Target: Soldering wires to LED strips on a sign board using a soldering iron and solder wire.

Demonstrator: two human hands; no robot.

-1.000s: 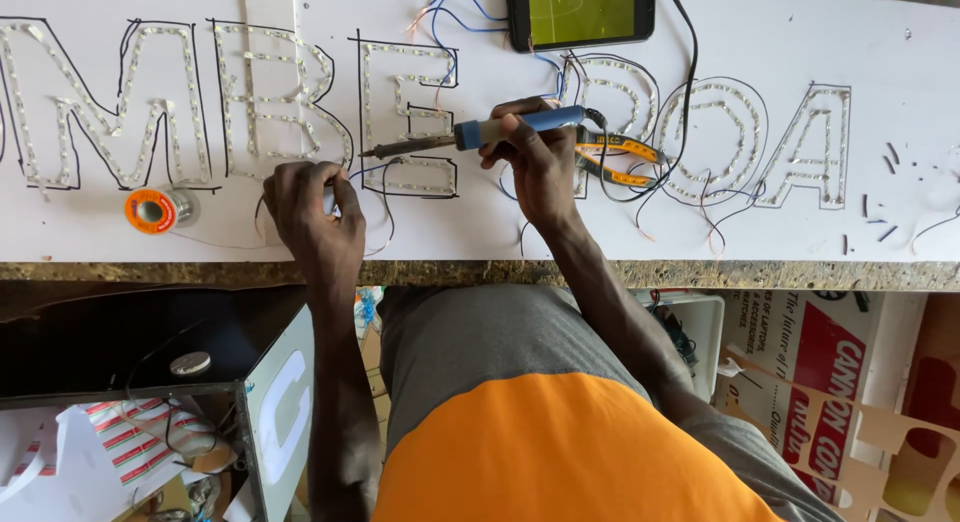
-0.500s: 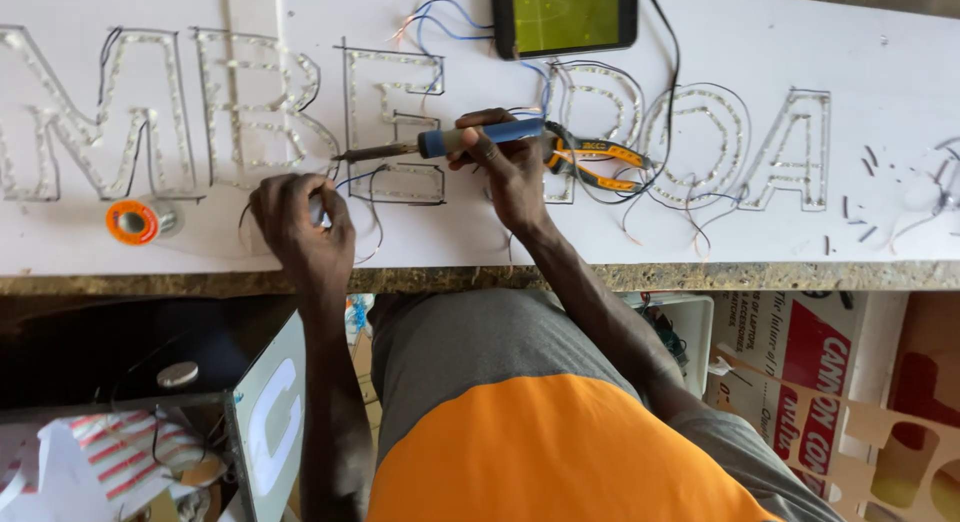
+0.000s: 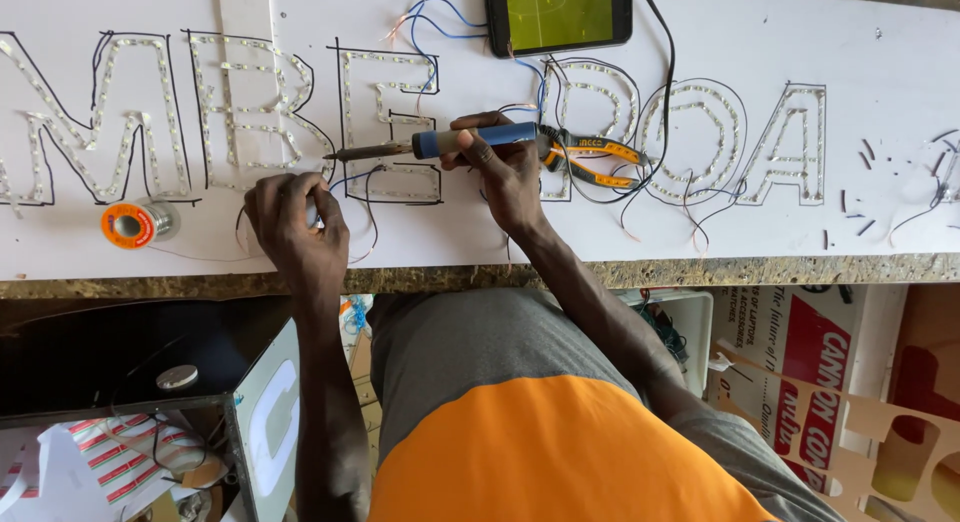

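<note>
White sign board [image 3: 700, 232] unchanged; right hand [image 3: 505, 172] still grips soldering iron [image 3: 440, 142], left hand [image 3: 290, 217] stays clenched.

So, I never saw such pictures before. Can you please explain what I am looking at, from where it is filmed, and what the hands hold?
There is no machine here, only a person at work. The camera sits on the person's head and looks down, so you see their own arms. On the white board lie outlined letter shapes filled with rows of small lights and joined by thin wires. The right hand holds a soldering iron with a blue handle, its tip pointing left over a letter. The left hand is closed near thin wires at the board's lower part; what it pinches is unclear. Nearby lie an orange solder spool, orange-handled pliers and a phone.
</note>
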